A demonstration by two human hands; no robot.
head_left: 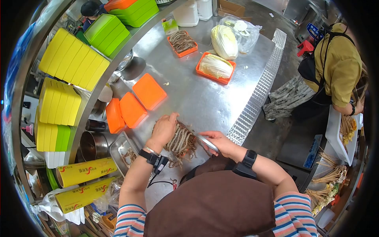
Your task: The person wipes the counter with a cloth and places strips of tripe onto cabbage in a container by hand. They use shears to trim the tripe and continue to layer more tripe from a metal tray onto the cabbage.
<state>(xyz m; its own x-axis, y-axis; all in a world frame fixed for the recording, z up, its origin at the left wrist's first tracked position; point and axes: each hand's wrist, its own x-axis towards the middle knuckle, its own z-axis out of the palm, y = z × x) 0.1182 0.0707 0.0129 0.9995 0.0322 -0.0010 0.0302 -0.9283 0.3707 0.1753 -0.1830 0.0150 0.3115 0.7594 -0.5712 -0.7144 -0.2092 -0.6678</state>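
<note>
A pile of long grey-brown strips (179,139) lies on the steel table right in front of me, with ragged brown ends toward my apron. Across its left side rests my left hand (165,128), fingers bent over the far edge of the pile. My right hand (220,144) is closed around a silvery metal tool (208,143) at the pile's right side; I cannot tell its kind. Left of the pile, a steel pan (125,150) holds brown scraps. Farther off, similar strips fill an orange tray (182,43).
Orange boxes (149,91) lie upside down beyond my left hand. Napa cabbage (225,42) and a cabbage half (216,66) in an orange tray are farther back. Yellow boxes (73,59) and yellow film rolls (87,172) line the left. A person (333,67) stands right, near skewers (347,130).
</note>
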